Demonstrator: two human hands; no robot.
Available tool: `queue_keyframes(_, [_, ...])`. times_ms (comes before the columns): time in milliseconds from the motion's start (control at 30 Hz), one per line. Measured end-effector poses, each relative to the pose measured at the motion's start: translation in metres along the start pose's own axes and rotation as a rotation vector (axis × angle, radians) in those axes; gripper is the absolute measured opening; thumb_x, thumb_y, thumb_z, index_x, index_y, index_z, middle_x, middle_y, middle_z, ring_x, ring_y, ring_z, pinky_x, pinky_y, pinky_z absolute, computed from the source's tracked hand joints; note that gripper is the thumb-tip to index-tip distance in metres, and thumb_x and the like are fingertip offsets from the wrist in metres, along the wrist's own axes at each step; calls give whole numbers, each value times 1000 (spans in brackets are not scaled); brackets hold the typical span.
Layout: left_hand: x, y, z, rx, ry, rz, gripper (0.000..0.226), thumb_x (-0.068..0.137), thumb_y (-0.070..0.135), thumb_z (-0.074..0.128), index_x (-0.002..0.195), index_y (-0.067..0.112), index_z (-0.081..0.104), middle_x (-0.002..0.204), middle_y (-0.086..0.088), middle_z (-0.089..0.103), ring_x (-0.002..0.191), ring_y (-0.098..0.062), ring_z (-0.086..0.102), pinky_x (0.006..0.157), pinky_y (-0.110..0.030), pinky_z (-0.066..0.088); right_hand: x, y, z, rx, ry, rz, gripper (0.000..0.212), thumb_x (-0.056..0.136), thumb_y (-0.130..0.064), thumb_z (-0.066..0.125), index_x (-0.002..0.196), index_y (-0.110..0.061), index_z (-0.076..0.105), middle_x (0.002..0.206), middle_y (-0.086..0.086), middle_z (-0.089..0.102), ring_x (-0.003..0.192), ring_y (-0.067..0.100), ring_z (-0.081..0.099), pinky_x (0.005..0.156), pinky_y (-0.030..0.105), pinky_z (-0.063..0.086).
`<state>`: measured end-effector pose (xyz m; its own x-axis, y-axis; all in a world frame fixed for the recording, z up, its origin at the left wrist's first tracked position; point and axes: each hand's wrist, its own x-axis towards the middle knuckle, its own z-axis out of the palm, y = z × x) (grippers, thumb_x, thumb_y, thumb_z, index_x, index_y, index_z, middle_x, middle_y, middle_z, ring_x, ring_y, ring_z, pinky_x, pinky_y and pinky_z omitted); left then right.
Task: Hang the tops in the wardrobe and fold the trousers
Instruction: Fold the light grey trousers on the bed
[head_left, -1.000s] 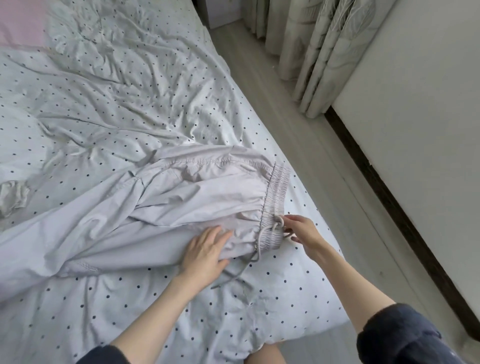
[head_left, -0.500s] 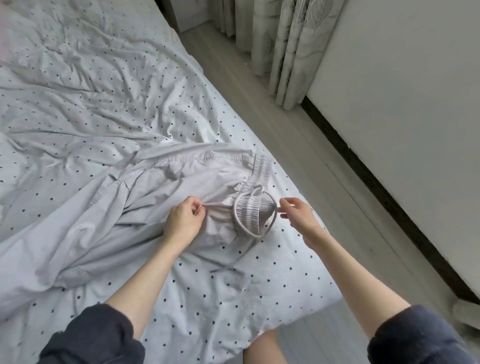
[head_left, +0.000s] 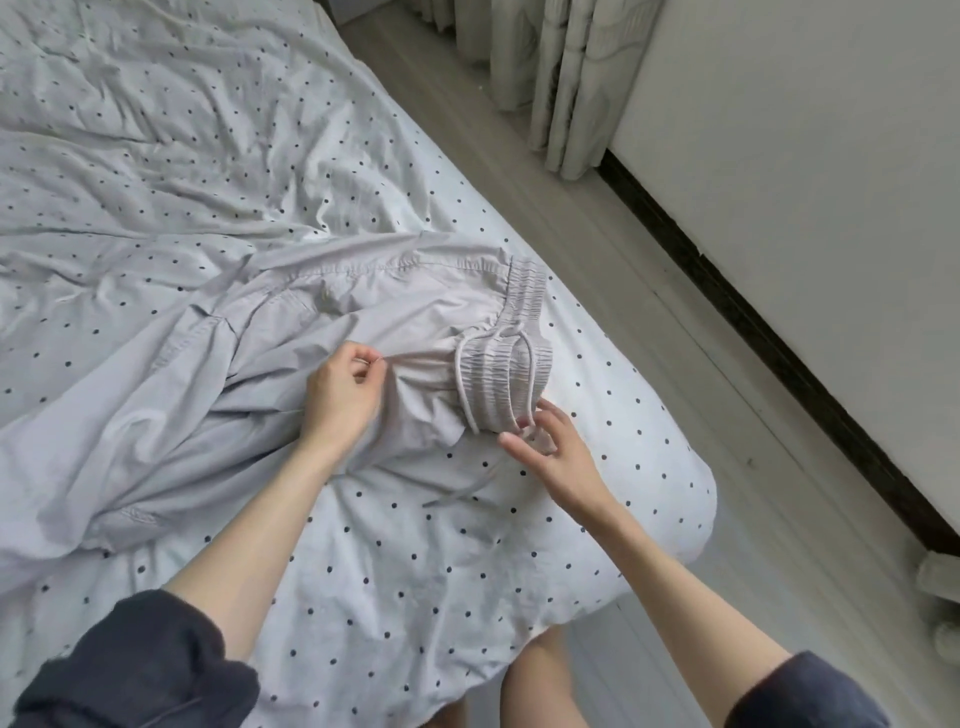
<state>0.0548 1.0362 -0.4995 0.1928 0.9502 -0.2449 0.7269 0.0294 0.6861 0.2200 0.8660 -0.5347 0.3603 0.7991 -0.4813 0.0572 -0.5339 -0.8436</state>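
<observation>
Nearest the camera, two bare forearms reach out over the near right corner of the bed (head_left: 395, 571), which has a dotted sheet. The pale grey trousers (head_left: 218, 415) lie spread on it, so the job in hand looks like the folding part, not the hanging.

The right hand (head_left: 558, 449) sits just at the near end of the elastic waistband (head_left: 501, 379). Its fingers (head_left: 519, 441) are loosely spread and touch the bunched band and the drawstring (head_left: 462, 493), which trails off towards the near side. I honestly can't tell if that hand is pinching anything or only touching, the cloth hides the fingertips.

A bit further in and to the left, the left hand (head_left: 343, 389) has its fingers curled, thumb and forefinger pinching a fold of the trouser fabric just left of the waistband. So both hands are at the waist end, right hand closest to the band itself.

What the next move depends on, I reckon: the long axis of the trousers runs left-right across the bed, waist pointing right towards the bed edge and floor (head_left: 649, 322), legs running off left out of frame. The waistband is rolled and standing up, not flat. It probably needs tugging flat before any fold works.

Farthest away, curtains (head_left: 566, 78) hang by the wall.
</observation>
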Motion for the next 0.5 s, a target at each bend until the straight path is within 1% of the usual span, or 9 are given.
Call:
queue_keyframes(67, [-7,-13,-6,-18,-31,48,3,89,11,61,87,12,58,86,-7,64,88,-27,63,78,-29,46,8,7,2,-178,-5,-56,22,85,-27,68,104,-14,70,129,-8,49,118,4,43,96,14,28])
queue_keyframes(100, [-12,-20,-8,3,-54,84,3,88,11,61,89,10,59,86,-7,65,89,-29,64,82,-35,49,13,8,3,-187,7,-57,21,85,-22,68,100,-7,72,128,0,53,116,10,46,94,17,32])
queue_keyframes(133, [-19,-28,-12,45,-76,127,7,88,12,62,94,8,60,90,-8,66,91,-30,64,84,-40,50,15,6,4,-143,18,-33,19,85,-19,67,92,-2,73,120,6,59,109,15,52,90,23,38])
queue_keyframes(200, [-35,-42,-18,161,-116,214,21,87,14,64,107,5,59,104,-10,67,100,-30,63,85,-43,49,14,-1,5,-33,33,50,22,85,-16,66,77,4,70,97,18,67,87,22,60,80,38,46])
queue_keyframes(233, [-44,-48,-20,215,-128,260,29,87,15,65,113,6,57,112,-9,65,105,-30,60,87,-42,46,9,-4,4,-9,46,88,25,86,-17,65,74,5,67,88,21,68,77,22,61,74,40,47])
queue_keyframes(300, [-62,-60,-24,344,-112,396,44,86,21,66,125,9,50,124,-8,59,114,-29,54,95,-40,38,-6,-5,-1,-12,74,150,32,87,-21,63,67,3,63,68,14,66,63,18,56,61,32,43])
queue_keyframes(367, [-78,-69,-24,505,-84,554,59,83,35,63,133,13,42,132,-8,53,123,-24,45,105,-42,30,-26,0,-9,-52,114,218,39,88,-22,62,54,-6,50,52,0,47,50,11,39,48,21,29])
queue_keyframes(433, [-94,-76,-19,637,-115,651,78,74,38,74,138,16,36,141,-10,45,132,-23,36,110,-51,23,-45,11,-18,-76,162,308,45,86,-19,62,51,-15,34,49,-5,33,47,10,28,42,17,20])
queue_keyframes(500, [-110,-79,-9,739,-184,737,95,61,40,83,140,19,34,146,-13,36,137,-29,29,108,-58,19,-61,24,-31,-63,229,388,46,83,-16,63,52,-17,29,50,-3,29,49,12,25,44,22,18])
